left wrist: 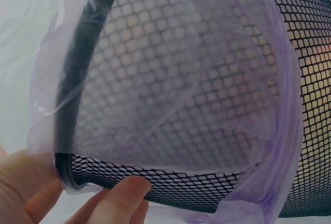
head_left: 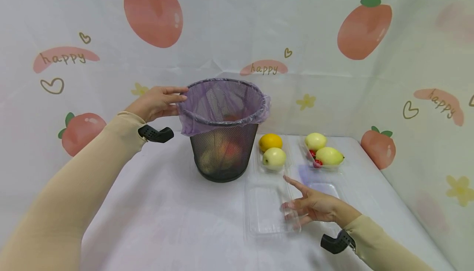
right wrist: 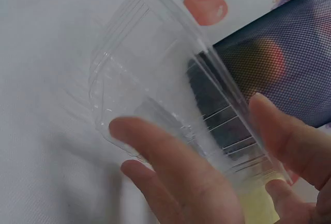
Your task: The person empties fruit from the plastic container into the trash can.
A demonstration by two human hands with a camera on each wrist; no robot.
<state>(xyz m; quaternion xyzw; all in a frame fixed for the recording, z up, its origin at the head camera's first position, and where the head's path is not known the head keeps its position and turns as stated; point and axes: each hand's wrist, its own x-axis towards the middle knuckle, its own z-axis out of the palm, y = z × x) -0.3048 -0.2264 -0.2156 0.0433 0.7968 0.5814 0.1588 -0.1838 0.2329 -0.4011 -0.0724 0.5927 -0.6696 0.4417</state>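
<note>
My left hand (head_left: 157,101) grips the rim of a black mesh wastebasket (head_left: 226,151) lined with a thin purple bag (head_left: 222,94). In the left wrist view, fingers lie on both sides of the rim, the thumb (left wrist: 124,195) near the mesh. Red and yellowish round shapes show dimly through the basket's wall. My right hand (head_left: 314,205) holds a clear plastic container (head_left: 266,211) by its right side, in front of the basket. The right wrist view shows the container's wall between the thumb (right wrist: 289,136) and the fingers (right wrist: 165,157).
Right of the basket, an orange fruit (head_left: 270,142) and a pale green fruit (head_left: 274,157) sit in a clear container. Farther right, another clear tray holds pale fruits (head_left: 329,156) and red cherries (head_left: 317,163). Another clear plastic piece (head_left: 327,187) lies behind my right hand. A printed curtain (head_left: 222,24) backs the table.
</note>
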